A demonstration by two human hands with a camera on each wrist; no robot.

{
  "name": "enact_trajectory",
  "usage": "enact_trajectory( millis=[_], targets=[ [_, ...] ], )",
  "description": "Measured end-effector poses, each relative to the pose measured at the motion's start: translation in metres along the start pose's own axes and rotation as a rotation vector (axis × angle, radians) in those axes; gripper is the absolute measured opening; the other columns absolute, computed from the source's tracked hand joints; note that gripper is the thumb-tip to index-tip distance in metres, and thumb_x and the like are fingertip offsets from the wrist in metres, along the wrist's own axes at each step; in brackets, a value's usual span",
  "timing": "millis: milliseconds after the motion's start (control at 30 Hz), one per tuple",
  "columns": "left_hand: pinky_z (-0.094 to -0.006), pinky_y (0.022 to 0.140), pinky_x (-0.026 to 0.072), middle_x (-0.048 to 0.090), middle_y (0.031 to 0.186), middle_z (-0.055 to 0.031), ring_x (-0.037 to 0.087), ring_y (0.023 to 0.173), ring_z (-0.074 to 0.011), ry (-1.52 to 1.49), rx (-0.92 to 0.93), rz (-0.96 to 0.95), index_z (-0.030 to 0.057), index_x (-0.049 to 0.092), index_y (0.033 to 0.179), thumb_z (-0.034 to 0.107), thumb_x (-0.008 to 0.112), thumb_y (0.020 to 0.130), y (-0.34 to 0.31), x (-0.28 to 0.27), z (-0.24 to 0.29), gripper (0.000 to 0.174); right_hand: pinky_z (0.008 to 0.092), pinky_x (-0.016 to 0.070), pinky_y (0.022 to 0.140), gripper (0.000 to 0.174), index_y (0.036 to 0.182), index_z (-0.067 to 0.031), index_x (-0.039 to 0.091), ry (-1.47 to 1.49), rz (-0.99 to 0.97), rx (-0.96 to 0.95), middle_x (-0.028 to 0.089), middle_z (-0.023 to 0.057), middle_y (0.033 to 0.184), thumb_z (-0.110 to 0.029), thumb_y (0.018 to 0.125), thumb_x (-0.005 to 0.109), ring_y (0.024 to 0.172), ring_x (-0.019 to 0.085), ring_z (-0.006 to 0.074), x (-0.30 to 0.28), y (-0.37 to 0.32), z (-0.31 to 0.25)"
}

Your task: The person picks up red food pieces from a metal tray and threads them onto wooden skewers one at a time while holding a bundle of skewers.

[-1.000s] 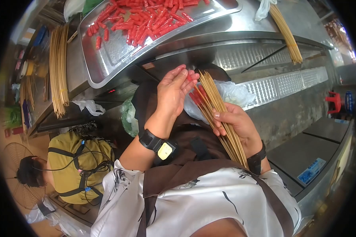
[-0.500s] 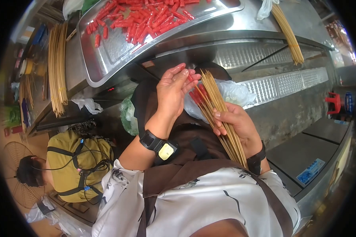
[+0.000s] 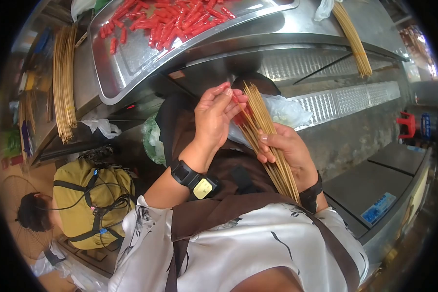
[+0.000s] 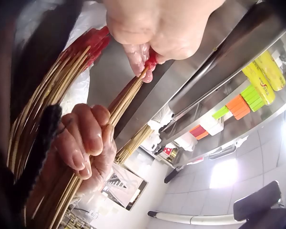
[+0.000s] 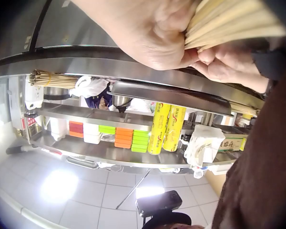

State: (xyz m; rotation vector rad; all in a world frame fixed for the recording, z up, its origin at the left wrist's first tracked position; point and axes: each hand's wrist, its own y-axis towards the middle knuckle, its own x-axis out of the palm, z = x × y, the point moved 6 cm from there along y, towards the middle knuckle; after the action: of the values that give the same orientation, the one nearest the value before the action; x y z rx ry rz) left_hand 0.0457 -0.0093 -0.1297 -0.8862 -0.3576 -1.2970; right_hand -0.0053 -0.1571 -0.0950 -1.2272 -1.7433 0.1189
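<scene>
My right hand (image 3: 292, 151) grips a thick bundle of bamboo skewers (image 3: 265, 114), pointed ends up, over my lap. Several skewers on the bundle's left side carry red pieces (image 4: 93, 45) near their tips, grouped together in the left wrist view. With thumb and fingertips my left hand (image 3: 214, 114) pinches a small red sausage-like piece (image 4: 151, 59) at the tip of one skewer (image 4: 133, 90). That piece is mostly covered by the fingers. In the right wrist view, the right hand's palm is close to the camera and the skewers come out beside it.
A metal tray (image 3: 100, 73) of glossy red pieces (image 3: 180, 22) stands on the steel counter ahead. Bundled skewers lie at the counter's left (image 3: 64, 82) and right (image 3: 353, 39). A plastic bag (image 3: 282, 112) is behind my hands. A person in a mustard top (image 3: 90, 204) is at lower left.
The head view has shifted slightly, so the tray sits farther left. My left fingers stay at the skewer tip with the red piece; my right hand keeps its grip on the bundle.
</scene>
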Motion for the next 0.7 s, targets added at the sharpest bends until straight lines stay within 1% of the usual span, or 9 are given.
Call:
enact_trajectory(
  millis=[167,267,333,567,667,700],
  targets=[
    [-0.0347,0.08,0.0537,0.063,0.096,-0.0111,0.065,0.088,-0.0217,0.023,0.0,-0.002,0.0053,0.055,0.106,0.008,0.055,0.092,-0.005,0.001,-0.002,0.014,0.0254,0.0449,0.055,0.014,0.098,-0.0005,0.053,0.005,-0.006,0.005,0.052,0.0039,0.067,-0.006,0.085,0.056,0.048,0.047,0.0096,-0.001,0.0,0.002],
    [-0.0345,0.079,0.0538,0.063,0.096,-0.0109,0.065,0.088,-0.0215,0.032,0.034,-0.033,0.0054,0.055,0.106,0.008,0.055,0.092,-0.006,0.004,-0.003,0.014,0.0254,0.0449,0.055,0.014,0.097,-0.0007,0.053,0.005,0.011,0.004,0.052,0.0041,0.067,-0.005,0.085,0.057,0.047,0.046,0.0096,-0.002,-0.002,0.001],
    [-0.0359,0.077,0.0546,0.063,0.095,-0.013,0.065,0.085,-0.0237,0.021,0.034,-0.012,0.0026,0.052,0.107,0.007,0.056,0.091,-0.006,0.003,-0.003,0.017,0.0254,0.0448,0.055,0.014,0.097,-0.0007,0.053,-0.011,0.001,0.004,0.052,0.0043,0.066,-0.005,0.085,0.057,0.046,0.046,0.0098,-0.004,0.0,0.003],
    [-0.0361,0.077,0.0545,0.063,0.094,-0.0126,0.065,0.084,-0.0231,0.035,0.026,-0.033,0.0016,0.052,0.11,0.008,0.057,0.091,-0.01,0.005,-0.005,0.02,0.0257,0.0447,0.054,0.013,0.096,-0.0002,0.052,-0.023,-0.004,0.006,0.052,0.0048,0.066,-0.005,0.084,0.057,0.046,0.046,0.0101,-0.005,0.0,0.003],
    [-0.0345,0.079,0.0536,0.063,0.095,-0.0114,0.065,0.086,-0.021,0.058,0.014,-0.038,0.0041,0.054,0.108,0.008,0.055,0.092,-0.012,0.006,-0.005,0.016,0.0256,0.0451,0.055,0.013,0.096,-0.0002,0.053,-0.005,-0.004,0.01,0.052,0.0048,0.066,-0.004,0.084,0.056,0.046,0.046,0.01,-0.005,-0.001,0.002],
    [-0.0344,0.079,0.0535,0.064,0.095,-0.0116,0.065,0.085,-0.0209,0.075,-0.017,-0.01,0.0035,0.054,0.108,0.009,0.056,0.092,-0.011,0.002,-0.006,0.017,0.026,0.0469,0.059,0.014,0.097,0.0,0.053,-0.005,-0.016,0.013,0.053,0.0054,0.069,-0.004,0.084,0.056,0.049,0.049,0.0105,-0.005,0.0,0.001]
  ],
)
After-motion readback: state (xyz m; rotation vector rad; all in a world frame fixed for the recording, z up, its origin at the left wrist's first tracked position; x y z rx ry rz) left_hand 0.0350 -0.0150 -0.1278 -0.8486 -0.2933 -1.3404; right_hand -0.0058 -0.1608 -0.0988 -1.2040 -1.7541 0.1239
